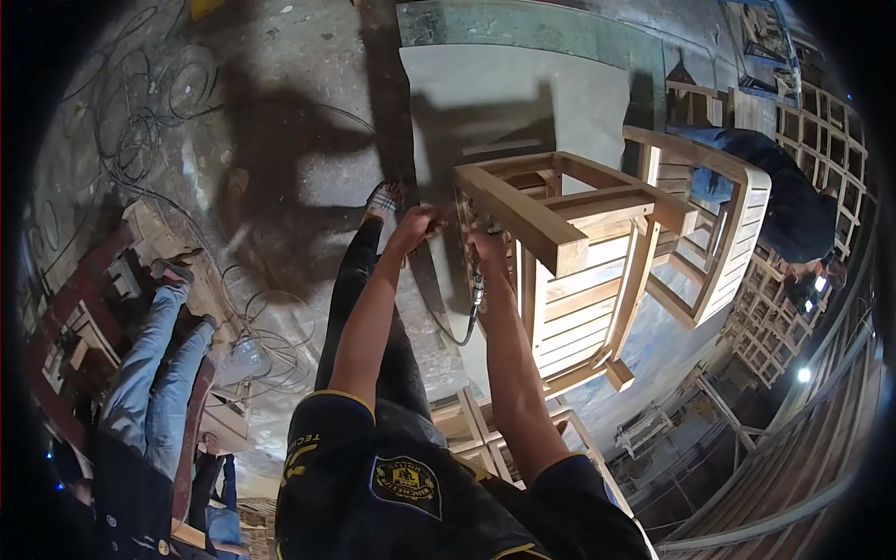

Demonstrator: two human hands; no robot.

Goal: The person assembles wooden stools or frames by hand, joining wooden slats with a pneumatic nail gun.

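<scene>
A slatted wooden chair frame [583, 294] lies tipped over in front of me, its thick leg [523, 219] pointing my way. My right hand [487, 247] is wrapped around an air tool, mostly hidden by the hand, right beside the chair's near side. From below that hand a metal hose fitting [479, 287] shows, and a dark hose [457, 342] loops down from it. To the left, my left hand [418, 228] is held just short of the chair with its fingers curled together; what they hold, if anything, is too small to make out.
Behind the chair stands another slatted wooden piece [733, 247], with a person [789, 191] bending beside it. On the left, a person in jeans [149, 373] is by a wooden bench. Coiled hoses [140, 121] lie across the floor. Pale sheeting [513, 79] lies under the chair.
</scene>
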